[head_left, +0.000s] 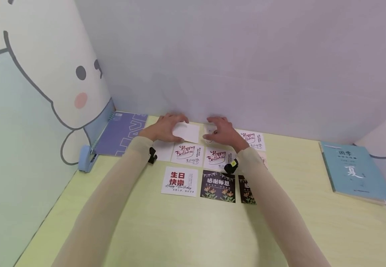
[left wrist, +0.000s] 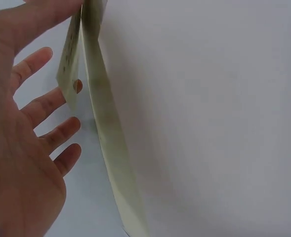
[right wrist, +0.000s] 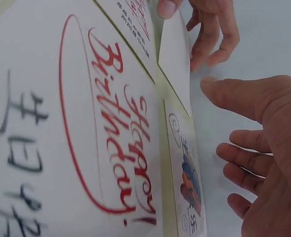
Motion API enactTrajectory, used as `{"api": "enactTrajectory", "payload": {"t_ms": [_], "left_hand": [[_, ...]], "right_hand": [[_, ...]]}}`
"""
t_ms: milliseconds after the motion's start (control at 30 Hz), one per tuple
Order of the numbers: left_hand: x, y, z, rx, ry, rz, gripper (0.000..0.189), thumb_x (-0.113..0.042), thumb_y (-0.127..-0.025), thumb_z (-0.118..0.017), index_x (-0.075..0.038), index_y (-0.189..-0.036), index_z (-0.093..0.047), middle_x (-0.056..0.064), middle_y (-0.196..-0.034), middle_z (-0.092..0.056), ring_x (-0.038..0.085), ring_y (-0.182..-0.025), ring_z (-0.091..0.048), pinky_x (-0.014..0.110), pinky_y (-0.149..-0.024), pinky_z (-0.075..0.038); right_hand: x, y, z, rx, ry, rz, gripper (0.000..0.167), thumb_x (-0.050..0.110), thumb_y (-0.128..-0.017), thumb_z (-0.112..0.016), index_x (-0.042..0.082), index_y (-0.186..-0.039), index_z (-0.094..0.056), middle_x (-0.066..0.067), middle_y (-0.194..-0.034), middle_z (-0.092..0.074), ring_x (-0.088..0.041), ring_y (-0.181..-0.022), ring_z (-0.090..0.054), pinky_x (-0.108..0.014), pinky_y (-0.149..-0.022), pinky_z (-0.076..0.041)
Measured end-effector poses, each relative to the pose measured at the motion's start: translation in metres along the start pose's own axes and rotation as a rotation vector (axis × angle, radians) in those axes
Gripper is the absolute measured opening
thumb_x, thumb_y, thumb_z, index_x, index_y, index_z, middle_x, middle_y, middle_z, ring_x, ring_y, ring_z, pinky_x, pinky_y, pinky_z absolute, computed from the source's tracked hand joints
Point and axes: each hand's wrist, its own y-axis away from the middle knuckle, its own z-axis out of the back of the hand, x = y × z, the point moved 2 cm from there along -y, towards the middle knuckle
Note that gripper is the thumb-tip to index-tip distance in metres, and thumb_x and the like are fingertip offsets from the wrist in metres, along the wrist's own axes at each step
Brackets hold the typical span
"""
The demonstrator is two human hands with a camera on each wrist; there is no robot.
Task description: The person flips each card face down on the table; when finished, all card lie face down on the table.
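My left hand (head_left: 166, 128) is at the back row of cards, with its thumb and fingers at opposite edges of a blank-faced white card (head_left: 187, 132). In the left wrist view this card (left wrist: 68, 66) is tilted, one fingertip shows behind it, and faint print is on its side. My right hand (head_left: 224, 131) hovers with thumb and fingers spread, apart from the card with a coloured drawing (right wrist: 187, 182) beneath it. Happy Birthday cards (head_left: 187, 154) lie just in front of both hands.
A red-lettered birthday card (head_left: 179, 181) and dark flowered cards (head_left: 218, 186) form the front row. At the left lie a purple notebook (head_left: 121, 133) and a blue stapler-like object (head_left: 85, 158). A blue book (head_left: 354, 170) lies at the right. The wall (head_left: 246, 74) rises directly behind the cards.
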Motion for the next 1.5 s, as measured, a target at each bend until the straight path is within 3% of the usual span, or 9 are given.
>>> {"api": "enactTrajectory", "payload": {"t_ms": [200,367,600,767,1000,1300,1500], "left_hand": [[-0.004,-0.004,-0.002,-0.006,-0.002,-0.002,0.078,-0.043,-0.088,-0.085,-0.026,-0.155,-0.048,0.005,-0.172,-0.042,0.04,-0.159,-0.032,0.062,-0.129,-0.023],[-0.017,-0.013,-0.006,-0.015,0.015,-0.044,0.076,-0.041,-0.089,-0.084,-0.023,-0.155,-0.049,0.005,-0.17,-0.044,0.039,-0.158,-0.033,0.061,-0.129,-0.024],[-0.046,-0.03,-0.014,-0.004,0.062,-0.088,0.074,-0.038,-0.089,-0.086,-0.025,-0.153,-0.051,0.003,-0.147,-0.062,0.032,-0.15,-0.038,0.055,-0.13,-0.022],[-0.061,-0.043,-0.021,0.041,0.046,-0.077,0.075,-0.037,-0.088,-0.087,-0.031,-0.153,-0.049,0.003,-0.143,-0.062,0.028,-0.142,-0.04,0.052,-0.125,-0.026],[-0.068,-0.049,-0.022,0.092,-0.068,-0.046,0.083,-0.039,-0.087,-0.089,-0.032,-0.156,-0.043,0.012,-0.149,-0.056,0.036,-0.149,-0.035,0.055,-0.124,-0.023],[-0.07,-0.048,-0.027,0.096,-0.068,-0.022,0.079,-0.036,-0.092,-0.085,-0.036,-0.154,-0.036,0.013,-0.145,-0.05,0.035,-0.14,-0.033,0.055,-0.116,-0.024],[-0.071,-0.047,-0.029,0.071,-0.036,-0.027,0.082,-0.032,-0.093,-0.085,-0.036,-0.156,-0.033,0.013,-0.148,-0.046,0.035,-0.144,-0.029,0.055,-0.117,-0.023]], "right_hand": [[-0.023,0.014,0.01,-0.01,0.075,-0.009,0.073,0.034,-0.099,-0.072,0.006,-0.161,-0.046,-0.018,-0.17,-0.042,-0.044,-0.16,-0.028,-0.067,-0.129,-0.02],[-0.037,0.022,0.015,-0.006,0.131,-0.026,0.073,0.03,-0.097,-0.075,0.006,-0.16,-0.047,-0.019,-0.168,-0.045,-0.048,-0.156,-0.03,-0.068,-0.125,-0.023],[-0.035,0.027,0.014,0.034,0.163,-0.05,0.076,0.036,-0.096,-0.075,0.008,-0.161,-0.046,-0.019,-0.167,-0.046,-0.047,-0.154,-0.032,-0.066,-0.122,-0.026],[-0.031,0.029,0.01,0.029,0.186,-0.036,0.078,0.037,-0.096,-0.076,0.008,-0.162,-0.045,-0.02,-0.167,-0.046,-0.049,-0.154,-0.032,-0.067,-0.121,-0.027],[-0.029,0.028,0.006,0.026,0.199,-0.035,0.079,0.039,-0.096,-0.076,0.009,-0.162,-0.044,-0.019,-0.167,-0.046,-0.048,-0.154,-0.033,-0.067,-0.121,-0.028],[-0.031,0.036,0.015,0.029,0.175,-0.04,0.081,0.039,-0.095,-0.077,0.008,-0.163,-0.044,-0.02,-0.168,-0.044,-0.048,-0.153,-0.034,-0.067,-0.121,-0.027],[-0.032,0.039,0.023,0.02,0.145,0.007,0.092,0.036,-0.087,-0.087,0.009,-0.163,-0.042,-0.021,-0.169,-0.04,-0.048,-0.154,-0.031,-0.07,-0.122,-0.024]]}}
